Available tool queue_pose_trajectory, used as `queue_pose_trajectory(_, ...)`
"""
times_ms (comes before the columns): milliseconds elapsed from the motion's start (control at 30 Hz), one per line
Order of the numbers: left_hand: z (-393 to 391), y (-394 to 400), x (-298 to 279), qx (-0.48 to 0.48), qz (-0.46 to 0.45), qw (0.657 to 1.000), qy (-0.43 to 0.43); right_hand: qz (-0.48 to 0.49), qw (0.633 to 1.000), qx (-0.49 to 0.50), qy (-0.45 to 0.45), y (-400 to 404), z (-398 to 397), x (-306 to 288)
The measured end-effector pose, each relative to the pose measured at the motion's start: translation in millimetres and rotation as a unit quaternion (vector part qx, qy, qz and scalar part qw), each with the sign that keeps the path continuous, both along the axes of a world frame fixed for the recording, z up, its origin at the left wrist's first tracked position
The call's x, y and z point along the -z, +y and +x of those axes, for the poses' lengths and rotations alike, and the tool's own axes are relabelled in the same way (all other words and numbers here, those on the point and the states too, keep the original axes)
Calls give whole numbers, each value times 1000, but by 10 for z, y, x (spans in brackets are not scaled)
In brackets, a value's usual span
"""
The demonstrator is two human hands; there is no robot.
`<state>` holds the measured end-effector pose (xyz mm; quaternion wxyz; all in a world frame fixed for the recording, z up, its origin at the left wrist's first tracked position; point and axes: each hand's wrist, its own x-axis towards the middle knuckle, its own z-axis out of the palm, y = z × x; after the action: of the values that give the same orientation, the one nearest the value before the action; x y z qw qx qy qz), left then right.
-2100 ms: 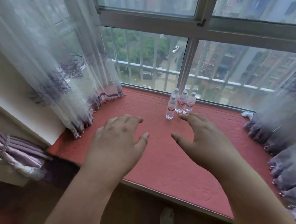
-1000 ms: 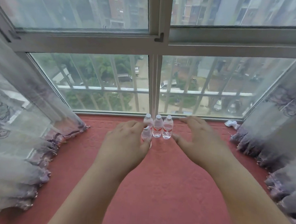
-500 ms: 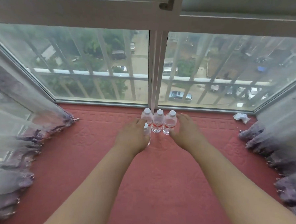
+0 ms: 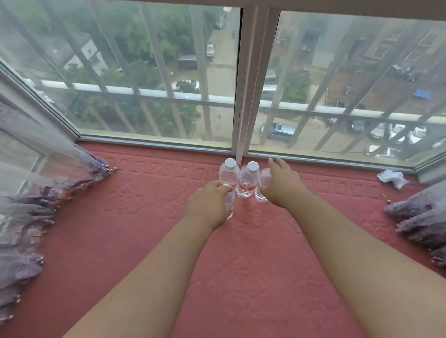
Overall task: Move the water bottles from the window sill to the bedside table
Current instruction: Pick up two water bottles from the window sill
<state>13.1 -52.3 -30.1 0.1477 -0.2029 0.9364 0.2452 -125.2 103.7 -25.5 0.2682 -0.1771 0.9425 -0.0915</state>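
Four water bottles upright in cluster on red window sill (image 4: 135,241), against window frame at 12 o'clock. Left hand (image 4: 207,203) curled round front bottle (image 4: 229,202). Right hand (image 4: 283,183) wraps right bottle (image 4: 264,182), fingers reaching past it. Left rear bottle (image 4: 229,173) and middle bottle (image 4: 247,179) untouched. Crumpled tissue (image 4: 393,177) at 2 o'clock. Curtains (image 4: 21,197) both sides.

Soft grey daylight is pouring in through the window (image 4: 154,69), flat and overcast, no glare on the glass. Shadows on the red sill mat (image 4: 250,273) are faint. The wide lens bends the window frame and fans out the bars. The sheer curtains (image 4: 16,191) at the edges look smeared; the centre stays fairly sharp.
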Motion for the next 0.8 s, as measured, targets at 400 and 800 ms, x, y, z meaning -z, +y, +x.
queue_pose_trajectory(400,-13,38,236,-6,5,999,48,-69,995,47,58,218,199,332)
queue_pose_trajectory(800,807,385,282,-9,28,998,57,-160,984,69,-25,742,1368,312)
